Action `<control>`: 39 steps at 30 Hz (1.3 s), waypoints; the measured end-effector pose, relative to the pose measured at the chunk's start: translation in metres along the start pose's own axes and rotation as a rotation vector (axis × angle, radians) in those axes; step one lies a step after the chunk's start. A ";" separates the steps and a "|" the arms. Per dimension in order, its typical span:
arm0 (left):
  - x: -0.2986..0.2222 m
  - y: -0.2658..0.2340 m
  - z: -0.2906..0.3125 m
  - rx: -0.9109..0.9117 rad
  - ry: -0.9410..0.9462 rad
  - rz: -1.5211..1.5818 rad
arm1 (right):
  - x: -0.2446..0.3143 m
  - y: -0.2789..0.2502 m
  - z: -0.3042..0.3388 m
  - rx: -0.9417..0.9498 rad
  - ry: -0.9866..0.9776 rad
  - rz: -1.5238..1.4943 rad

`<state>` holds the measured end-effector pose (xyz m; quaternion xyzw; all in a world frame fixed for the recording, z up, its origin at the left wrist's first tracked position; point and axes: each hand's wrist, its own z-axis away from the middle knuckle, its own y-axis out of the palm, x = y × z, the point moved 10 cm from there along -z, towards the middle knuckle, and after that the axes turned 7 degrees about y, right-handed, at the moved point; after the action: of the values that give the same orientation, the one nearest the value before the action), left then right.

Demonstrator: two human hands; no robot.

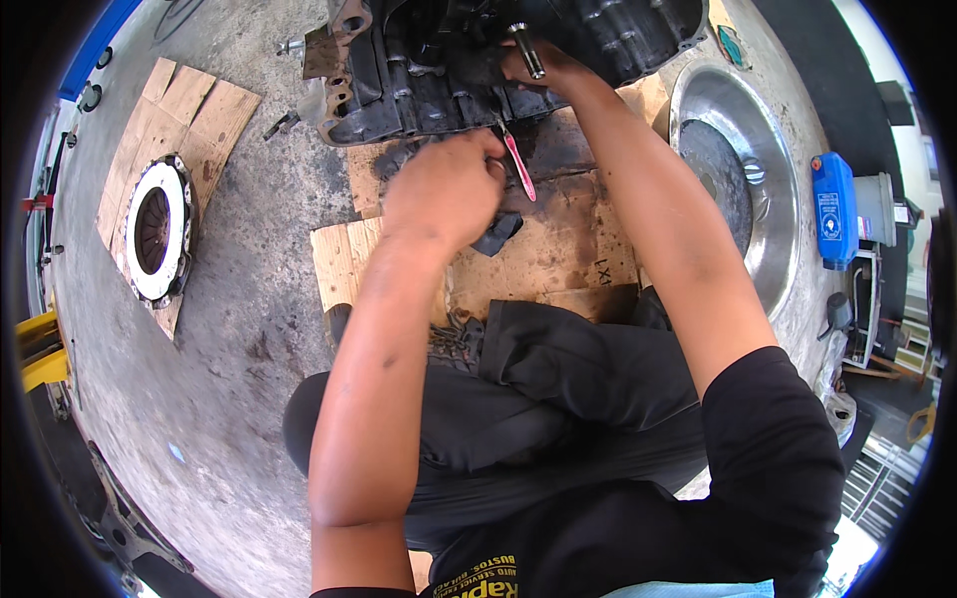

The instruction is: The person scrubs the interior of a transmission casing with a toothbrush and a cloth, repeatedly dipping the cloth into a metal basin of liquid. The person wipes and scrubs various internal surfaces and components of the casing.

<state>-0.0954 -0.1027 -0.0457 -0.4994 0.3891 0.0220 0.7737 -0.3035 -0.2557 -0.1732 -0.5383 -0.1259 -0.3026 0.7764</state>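
A large black engine block (429, 75) lies in front of me at the top of the head view. My left hand (449, 189) is closed at its near lower edge, fingers curled in; whatever they grip is hidden. Right beside those fingers, a pink-handled toothbrush (519, 167) slants down from the block's edge. My right hand (553, 72) reaches into the block from the right, its fingertips partly hidden among the dark castings. A shiny metal cylinder (526, 52) stands in front of that hand. Below my left hand lies a crumpled dark cloth (498, 234).
Stained cardboard (548, 259) lies under the block. To the left, a round clutch pressure plate (159, 231) rests on another cardboard sheet (204, 130). A large metal basin (783, 214) stands at the right, with a blue jug (835, 211) beyond it. My bent legs (558, 399) are close below.
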 end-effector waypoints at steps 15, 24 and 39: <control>0.023 0.138 -0.054 -0.008 -0.029 -0.262 | 0.034 0.029 0.009 -0.383 -0.094 0.402; 0.037 0.061 -0.009 0.375 -0.081 -0.464 | 0.034 0.054 -0.059 -0.567 0.038 0.285; 0.022 -0.047 0.032 0.158 -0.049 -0.292 | 0.047 0.032 -0.022 -0.426 -0.224 0.648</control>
<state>-0.0414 -0.1091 -0.0178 -0.4878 0.2939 -0.1092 0.8147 -0.2498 -0.2836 -0.1817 -0.7286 0.0322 -0.0008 0.6842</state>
